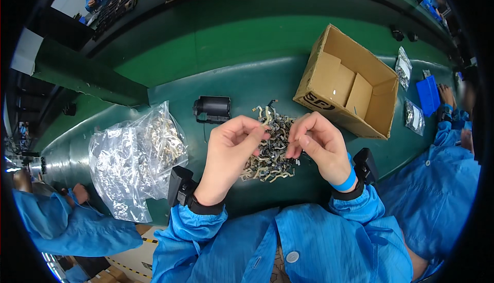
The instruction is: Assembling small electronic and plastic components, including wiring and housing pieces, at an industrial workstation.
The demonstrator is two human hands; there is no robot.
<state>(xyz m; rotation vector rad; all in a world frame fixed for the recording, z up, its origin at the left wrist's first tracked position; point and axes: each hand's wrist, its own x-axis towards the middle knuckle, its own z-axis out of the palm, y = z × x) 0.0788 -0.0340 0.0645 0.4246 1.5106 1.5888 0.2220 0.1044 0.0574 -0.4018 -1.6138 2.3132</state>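
A heap of small flex cables [270, 167], cream and dark with little connectors, lies on the green table in front of me. Over its left side my left hand [231, 146] is closed in a pinch on a flex cable [266, 117], whose pale end sticks up past the fingertips. My right hand [321, 146] hovers at the heap's right side, thumb and fingers drawn together. Whatever is between those fingertips is too small to make out. The two hands are a short way apart, fingertips facing each other.
Clear plastic bags [136, 154] with more cables lie left. A black cylindrical device [212, 109] sits behind my left hand. An open cardboard box [342, 85] stands at the back right, near small bags [413, 117] and a blue tray [427, 95]. Co-workers in blue sit on both sides.
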